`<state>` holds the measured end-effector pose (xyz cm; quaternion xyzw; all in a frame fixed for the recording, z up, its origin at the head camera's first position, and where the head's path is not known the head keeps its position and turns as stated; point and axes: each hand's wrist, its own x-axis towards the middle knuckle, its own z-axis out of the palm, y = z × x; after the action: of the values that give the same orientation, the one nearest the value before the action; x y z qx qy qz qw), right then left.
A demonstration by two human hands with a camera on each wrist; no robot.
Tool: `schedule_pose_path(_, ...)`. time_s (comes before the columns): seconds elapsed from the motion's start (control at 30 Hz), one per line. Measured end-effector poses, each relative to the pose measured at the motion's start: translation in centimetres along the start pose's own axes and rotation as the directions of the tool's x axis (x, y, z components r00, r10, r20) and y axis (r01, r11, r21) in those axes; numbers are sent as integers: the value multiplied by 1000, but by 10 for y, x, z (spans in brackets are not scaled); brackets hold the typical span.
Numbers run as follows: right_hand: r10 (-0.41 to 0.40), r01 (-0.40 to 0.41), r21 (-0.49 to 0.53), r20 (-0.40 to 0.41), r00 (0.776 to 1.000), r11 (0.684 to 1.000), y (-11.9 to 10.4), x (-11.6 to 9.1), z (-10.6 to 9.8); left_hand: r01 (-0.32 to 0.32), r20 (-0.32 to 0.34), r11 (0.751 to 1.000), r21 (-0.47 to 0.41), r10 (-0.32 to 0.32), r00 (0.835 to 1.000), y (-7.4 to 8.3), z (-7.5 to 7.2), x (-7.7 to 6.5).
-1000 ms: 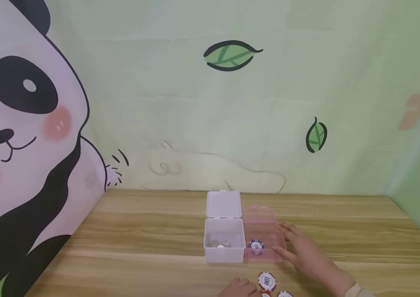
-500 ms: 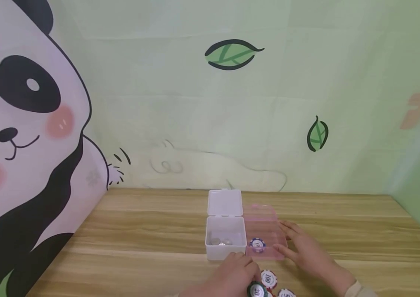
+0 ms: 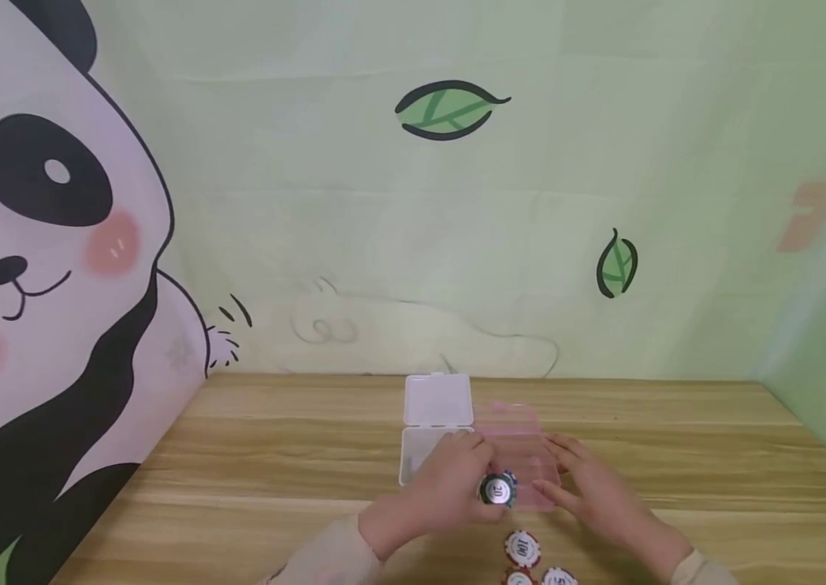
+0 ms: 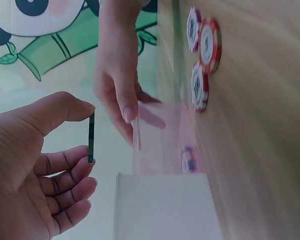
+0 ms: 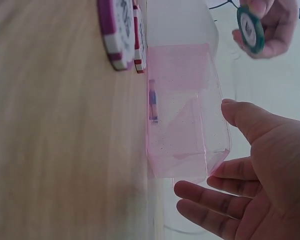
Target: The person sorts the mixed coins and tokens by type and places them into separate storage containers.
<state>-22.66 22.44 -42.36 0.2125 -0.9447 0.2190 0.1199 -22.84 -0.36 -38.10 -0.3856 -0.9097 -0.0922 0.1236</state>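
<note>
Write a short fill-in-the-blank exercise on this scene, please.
The left hand pinches a round white-centred chip rimmed in ____.
In the head view, the opaque white plastic box stands ____ of the translucent pink plastic box.
On the wooden table lie ____ other round chips.
Missing words: green; left; three.

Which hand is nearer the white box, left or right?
Left. The left hand, pinching the green chip, overlaps the white box in the head view; the right hand is farther off, at the right side of the pink box.
</note>
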Motion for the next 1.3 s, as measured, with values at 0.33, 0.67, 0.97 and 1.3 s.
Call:
schedule_pose_path(0.33,-2,2,-5,0,1000,1000,-1,-1,0,92,48,995,-46,-89,995,-11,7,27)
schedule_pose_path(0.67,36,-36,4,33,999,999,-1,1,1,98,103,995,25,-100,990,-11,25,50)
schedule_pose_path(0.97,19,-19,-2,30,999,1000,-1,1,1,83,159,994,64,-93,983,-13,36,62)
schedule_pose_path(1.3,16,-16,8,23,1000,1000,-1,0,3,64,201,993,96,-82,976,-11,33,62)
